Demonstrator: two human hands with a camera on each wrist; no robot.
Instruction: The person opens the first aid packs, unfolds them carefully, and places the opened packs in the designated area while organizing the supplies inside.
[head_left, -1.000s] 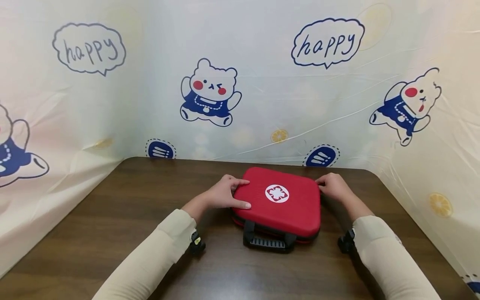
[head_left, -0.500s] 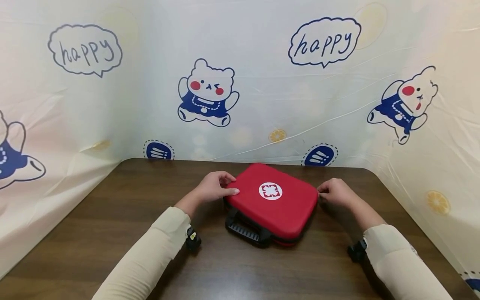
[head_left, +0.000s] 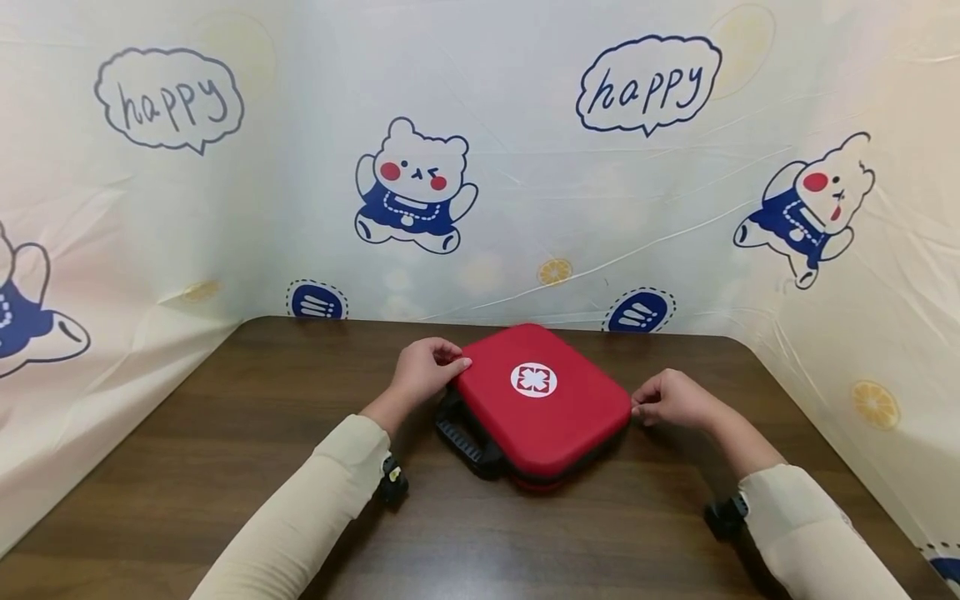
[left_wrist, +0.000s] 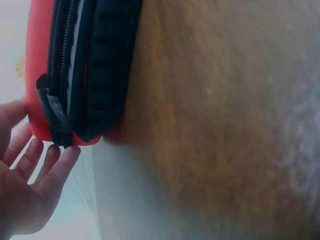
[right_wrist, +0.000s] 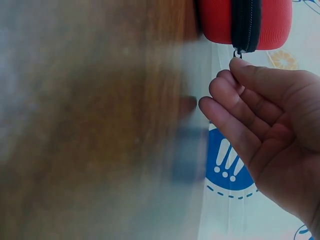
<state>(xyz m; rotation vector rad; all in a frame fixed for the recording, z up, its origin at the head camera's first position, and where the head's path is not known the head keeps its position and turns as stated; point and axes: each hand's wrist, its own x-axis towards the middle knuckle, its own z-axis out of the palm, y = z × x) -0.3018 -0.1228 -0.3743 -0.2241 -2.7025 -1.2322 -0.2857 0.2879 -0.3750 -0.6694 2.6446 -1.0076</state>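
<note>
A red first-aid case [head_left: 566, 417] with a white cross emblem lies on the table, turned at an angle, with its black carry handle [head_left: 467, 442] facing front left. My left hand [head_left: 422, 371] holds the case's left corner, thumb on the lid's edge and fingers at its side. In the left wrist view those fingertips sit by the end of the zipper [left_wrist: 64, 60], close to the handle. On the right, my right hand [head_left: 681, 402] pinches the zipper pull [right_wrist: 237, 53] at the case's right corner. The zipper track appears closed there in the right wrist view.
The brown wooden table [head_left: 225, 467] spreads around the case. A pale curtain [head_left: 495, 67] printed with bears and "happy" bubbles hangs behind the table and along both sides. A small black camera is strapped to each wrist.
The case has turned clockwise, its handle swinging from the front to the front left. My left hand has moved left and away from me; my right hand has come toward me along the case's edge.
</note>
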